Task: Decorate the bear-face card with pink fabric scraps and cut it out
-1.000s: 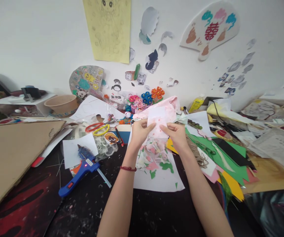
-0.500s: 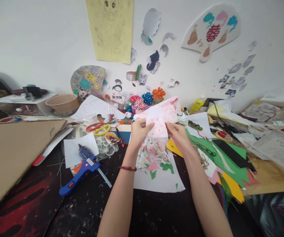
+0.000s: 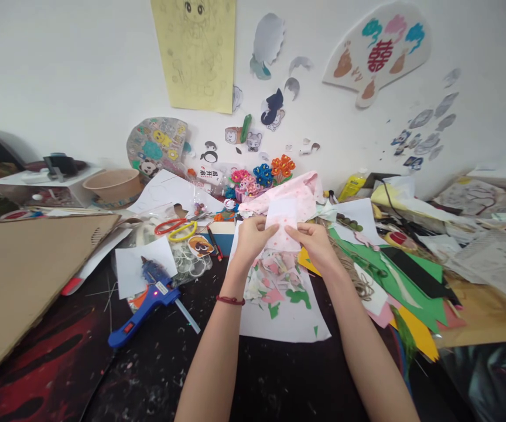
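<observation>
Both hands hold a small piece of pink dotted material (image 3: 282, 239), cloth or paper, folded with a plain whitish part (image 3: 283, 207) at its top. My left hand (image 3: 252, 239) pinches its left side, thumb on the front. On the right side my right hand (image 3: 315, 241) pinches it likewise; the fingers behind are partly hidden. Just beyond lies a larger crumpled pink dotted cloth (image 3: 308, 189). Below the hands, green, pink and white scraps (image 3: 277, 281) are heaped on a white sheet (image 3: 274, 329).
A blue glue gun (image 3: 156, 296) lies left on white paper, its indicator lit. Scissors with red and yellow handles (image 3: 183, 231) are behind it. Cardboard (image 3: 28, 275) covers the far left. Green sheets (image 3: 428, 269) and a black phone-like slab (image 3: 411, 274) lie right. Colourful flowers (image 3: 264, 176) stand behind.
My right thumb has come inward onto the front of the pink piece. The piece now shows its whitish part folded narrower and stands upright between both hands.
</observation>
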`<action>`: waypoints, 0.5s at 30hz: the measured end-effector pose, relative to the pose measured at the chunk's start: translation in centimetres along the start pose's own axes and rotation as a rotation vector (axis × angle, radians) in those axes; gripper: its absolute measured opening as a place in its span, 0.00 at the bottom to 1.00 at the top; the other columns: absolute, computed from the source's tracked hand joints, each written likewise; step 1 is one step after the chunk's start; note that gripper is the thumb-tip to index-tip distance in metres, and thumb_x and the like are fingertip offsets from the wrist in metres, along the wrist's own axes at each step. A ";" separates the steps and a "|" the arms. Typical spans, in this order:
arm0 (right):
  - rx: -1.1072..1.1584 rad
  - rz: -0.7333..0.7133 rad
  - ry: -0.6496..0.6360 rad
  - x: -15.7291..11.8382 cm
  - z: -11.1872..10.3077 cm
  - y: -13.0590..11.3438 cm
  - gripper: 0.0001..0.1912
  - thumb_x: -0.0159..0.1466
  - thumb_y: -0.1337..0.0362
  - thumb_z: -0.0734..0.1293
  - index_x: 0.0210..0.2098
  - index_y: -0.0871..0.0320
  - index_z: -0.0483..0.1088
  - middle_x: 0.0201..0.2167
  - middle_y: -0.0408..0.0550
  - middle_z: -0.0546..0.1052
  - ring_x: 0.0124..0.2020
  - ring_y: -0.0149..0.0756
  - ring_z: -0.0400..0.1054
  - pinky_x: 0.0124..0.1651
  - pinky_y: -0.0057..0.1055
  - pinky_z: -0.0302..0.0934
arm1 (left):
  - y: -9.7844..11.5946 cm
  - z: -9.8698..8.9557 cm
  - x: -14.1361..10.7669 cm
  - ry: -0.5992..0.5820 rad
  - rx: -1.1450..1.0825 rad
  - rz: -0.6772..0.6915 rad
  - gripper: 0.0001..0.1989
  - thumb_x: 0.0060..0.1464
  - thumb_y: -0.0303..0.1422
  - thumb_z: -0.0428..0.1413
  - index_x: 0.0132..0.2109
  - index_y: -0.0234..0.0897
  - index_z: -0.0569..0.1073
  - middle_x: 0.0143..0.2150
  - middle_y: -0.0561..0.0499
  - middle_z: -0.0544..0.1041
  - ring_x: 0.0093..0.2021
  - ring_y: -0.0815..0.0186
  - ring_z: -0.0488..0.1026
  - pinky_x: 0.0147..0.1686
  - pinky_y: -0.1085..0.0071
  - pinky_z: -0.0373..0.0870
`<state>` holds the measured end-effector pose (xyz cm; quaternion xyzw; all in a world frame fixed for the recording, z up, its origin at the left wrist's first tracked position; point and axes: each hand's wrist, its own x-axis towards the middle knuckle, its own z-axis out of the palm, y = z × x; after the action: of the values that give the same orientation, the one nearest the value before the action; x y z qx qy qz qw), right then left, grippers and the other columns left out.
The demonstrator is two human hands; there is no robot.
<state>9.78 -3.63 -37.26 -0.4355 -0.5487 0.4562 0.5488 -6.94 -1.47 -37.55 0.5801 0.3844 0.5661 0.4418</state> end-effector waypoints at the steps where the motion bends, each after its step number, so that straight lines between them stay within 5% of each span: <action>1: 0.000 0.000 0.007 0.0 0.0 0.1 0.20 0.49 0.47 0.77 0.24 0.59 0.75 0.21 0.42 0.74 0.22 0.31 0.63 0.28 0.29 0.59 | -0.1 0.0 0.0 0.009 0.009 0.001 0.10 0.45 0.37 0.65 0.31 0.32 0.79 0.26 0.48 0.79 0.29 0.62 0.74 0.25 0.73 0.67; 6: -0.010 -0.022 0.047 0.2 -0.3 0.5 0.21 0.49 0.48 0.77 0.20 0.59 0.71 0.17 0.39 0.69 0.20 0.27 0.58 0.24 0.27 0.52 | -0.5 -0.2 0.4 0.078 0.064 -0.005 0.09 0.48 0.36 0.63 0.30 0.33 0.78 0.26 0.49 0.78 0.28 0.64 0.74 0.27 0.73 0.66; 15: -0.031 -0.032 0.058 0.0 0.0 0.2 0.23 0.47 0.45 0.77 0.20 0.58 0.72 0.19 0.42 0.71 0.22 0.32 0.62 0.25 0.29 0.56 | -0.7 -0.6 0.5 0.121 0.084 0.009 0.14 0.52 0.42 0.60 0.32 0.33 0.79 0.25 0.50 0.78 0.24 0.66 0.73 0.25 0.74 0.64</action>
<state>9.79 -3.58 -37.42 -0.4479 -0.5467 0.4260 0.5648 -7.46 -0.73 -38.02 0.5648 0.4312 0.5854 0.3905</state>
